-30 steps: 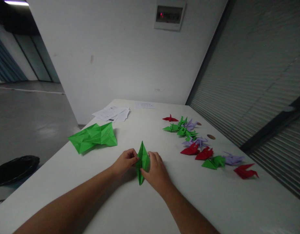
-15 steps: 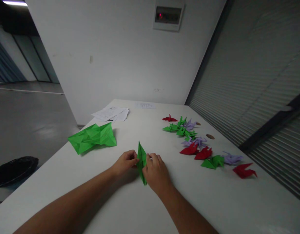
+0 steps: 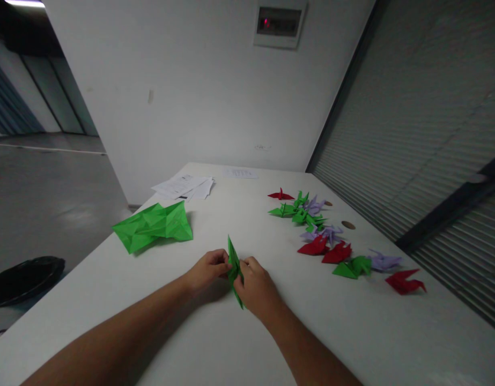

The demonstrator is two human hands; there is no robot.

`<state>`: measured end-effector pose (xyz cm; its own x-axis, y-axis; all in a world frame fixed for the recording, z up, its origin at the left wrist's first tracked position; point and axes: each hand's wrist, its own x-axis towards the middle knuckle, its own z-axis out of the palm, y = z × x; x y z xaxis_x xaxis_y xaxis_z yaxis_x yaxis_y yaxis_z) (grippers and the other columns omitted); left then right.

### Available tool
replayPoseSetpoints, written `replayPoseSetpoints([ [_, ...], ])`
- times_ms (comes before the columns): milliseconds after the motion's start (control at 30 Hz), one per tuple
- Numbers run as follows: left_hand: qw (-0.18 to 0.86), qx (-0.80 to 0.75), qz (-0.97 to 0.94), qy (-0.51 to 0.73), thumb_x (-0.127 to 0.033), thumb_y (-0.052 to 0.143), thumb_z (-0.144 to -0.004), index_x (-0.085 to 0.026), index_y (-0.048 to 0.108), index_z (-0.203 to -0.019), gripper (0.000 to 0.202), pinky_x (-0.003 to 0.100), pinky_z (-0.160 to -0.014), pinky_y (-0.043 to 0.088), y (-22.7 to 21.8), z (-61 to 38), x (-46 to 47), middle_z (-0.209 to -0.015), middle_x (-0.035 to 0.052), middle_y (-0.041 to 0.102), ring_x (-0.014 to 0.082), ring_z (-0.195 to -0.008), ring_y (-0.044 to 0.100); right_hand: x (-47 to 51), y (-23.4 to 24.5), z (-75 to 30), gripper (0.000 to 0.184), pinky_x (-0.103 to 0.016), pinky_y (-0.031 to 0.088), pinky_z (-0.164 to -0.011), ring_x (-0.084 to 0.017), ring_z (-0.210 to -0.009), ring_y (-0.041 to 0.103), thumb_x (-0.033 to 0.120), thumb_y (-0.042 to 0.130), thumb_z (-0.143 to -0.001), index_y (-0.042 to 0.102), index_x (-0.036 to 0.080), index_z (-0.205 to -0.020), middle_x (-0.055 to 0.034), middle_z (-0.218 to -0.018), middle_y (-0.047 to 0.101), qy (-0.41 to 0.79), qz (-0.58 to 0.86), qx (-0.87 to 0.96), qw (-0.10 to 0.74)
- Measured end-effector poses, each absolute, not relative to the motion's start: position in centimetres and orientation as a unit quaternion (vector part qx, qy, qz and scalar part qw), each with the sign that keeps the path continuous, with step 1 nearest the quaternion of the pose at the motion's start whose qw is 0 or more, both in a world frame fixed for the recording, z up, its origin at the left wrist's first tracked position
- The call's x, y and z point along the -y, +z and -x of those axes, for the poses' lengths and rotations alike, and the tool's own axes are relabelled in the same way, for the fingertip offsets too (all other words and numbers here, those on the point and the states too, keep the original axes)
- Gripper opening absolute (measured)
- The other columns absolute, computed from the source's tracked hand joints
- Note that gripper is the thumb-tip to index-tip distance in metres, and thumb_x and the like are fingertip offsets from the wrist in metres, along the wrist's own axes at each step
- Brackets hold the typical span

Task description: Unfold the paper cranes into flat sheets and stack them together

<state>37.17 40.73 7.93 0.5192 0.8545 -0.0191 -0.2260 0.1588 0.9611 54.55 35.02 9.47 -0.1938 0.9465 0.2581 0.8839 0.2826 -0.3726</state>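
A narrow, pointed piece of folded green paper (image 3: 232, 256) stands on edge on the white table (image 3: 191, 332), pinched from both sides. My left hand (image 3: 207, 269) grips its left side with fingers curled. My right hand (image 3: 255, 287) presses against its right side, thumb and fingers closed on the paper. Only the upper tip and a lower point of the paper show between the hands.
A crumpled sheet of green paper (image 3: 154, 225) lies at the left. Several folded paper cranes (image 3: 323, 241) in red, green and lilac run along the right side. White printed sheets (image 3: 185, 186) lie at the far edge. A black bin (image 3: 24, 279) sits on the floor, left.
The green piece was a wider diamond held flat; it is now folded narrower and turned on edge. Both hands have closed in tighter around it.
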Motion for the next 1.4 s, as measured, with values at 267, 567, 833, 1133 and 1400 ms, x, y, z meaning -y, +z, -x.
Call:
replayPoseSetpoints([
  [267, 0.691, -0.303, -0.548, 0.362, -0.035, 0.080, -0.074, -0.016, 0.056, -0.074, 0.031, 0.029, -0.068, 0.047, 8.0, -37.0, -40.7, -0.071, -0.0001, 0.061, 0.0143, -0.067, 0.058, -35.6, 9.6, -55.1, 0.035, -0.028, 0.046, -0.081, -0.024, -0.095, 0.069, 0.006, 0.051, -0.088, 0.065, 0.016, -0.118, -0.0112, -0.103, 0.074, 0.098, 0.632, 0.728, 0.247],
  [567, 0.476, -0.404, -0.687, 0.373, -0.020, 0.061, -0.079, -0.020, 0.050, -0.088, 0.014, 0.025, -0.058, 0.042, 7.8, -36.6, -41.1, -0.073, -0.0035, 0.055, 0.0130, -0.062, 0.053, -36.8, 9.2, -56.1, 0.017, -0.024, 0.042, -0.062, -0.018, -0.069, 0.068, 0.015, 0.053, -0.086, 0.069, 0.020, -0.086, -0.0043, -0.078, 0.074, 0.233, 0.629, 0.649, 0.358],
  [833, 0.268, -0.418, -0.810, 0.311, -0.027, 0.064, -0.086, -0.019, 0.057, -0.110, 0.026, 0.039, -0.087, 0.048, 9.3, -37.2, -39.5, -0.106, 0.0082, 0.060, 0.0244, -0.096, 0.059, -36.6, 8.6, -55.7, 0.014, -0.025, 0.044, -0.062, -0.019, -0.066, 0.067, 0.020, 0.054, -0.086, 0.067, 0.020, -0.079, -0.0035, -0.071, 0.071, 0.207, 0.604, 0.664, 0.389],
  [1133, 0.253, -0.478, -0.783, 0.308, -0.027, 0.070, -0.077, -0.016, 0.046, -0.125, 0.055, 0.038, -0.085, 0.050, 8.1, -37.2, -39.6, -0.114, 0.0109, 0.057, 0.0235, -0.093, 0.061, -36.1, 9.0, -55.4, 0.011, -0.025, 0.039, -0.060, -0.017, -0.062, 0.061, 0.019, 0.055, -0.083, 0.063, 0.020, -0.076, -0.0027, -0.068, 0.067, 0.162, 0.598, 0.684, 0.384],
  [1400, 0.215, -0.454, -0.832, 0.238, -0.020, 0.048, -0.090, -0.017, 0.060, -0.110, 0.024, 0.036, -0.096, 0.049, 9.6, -36.9, -39.8, -0.108, 0.0099, 0.058, 0.0234, -0.100, 0.060, -36.3, 9.1, -55.8, 0.014, -0.025, 0.035, -0.061, -0.016, -0.062, 0.059, 0.015, 0.053, -0.084, 0.060, 0.020, -0.073, -0.0026, -0.068, 0.066, 0.124, 0.619, 0.694, 0.346],
])
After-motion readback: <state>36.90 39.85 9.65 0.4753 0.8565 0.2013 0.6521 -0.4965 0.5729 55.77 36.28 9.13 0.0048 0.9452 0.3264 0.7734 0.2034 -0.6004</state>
